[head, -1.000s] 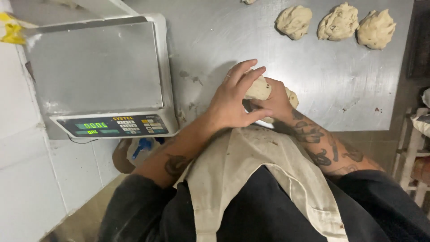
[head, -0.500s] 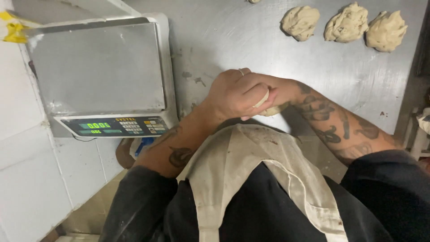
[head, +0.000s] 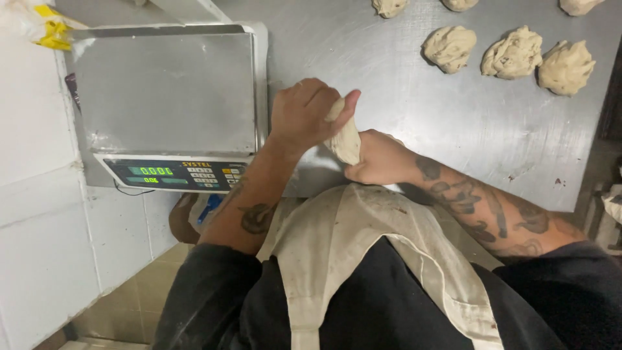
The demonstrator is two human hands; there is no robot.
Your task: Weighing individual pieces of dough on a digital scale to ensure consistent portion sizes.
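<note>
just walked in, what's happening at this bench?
A person in an apron is working a piece of dough between both hands over a steel table. The left hand grips its top and the right hand holds it from below. An empty digital scale sits to the left. Several rough dough lumps lie further back on the table.

A steel worktop point(head: 453, 129) carries a digital scale point(head: 165, 97); well right of the scale lie rough dough lumps point(head: 512, 53).
</note>
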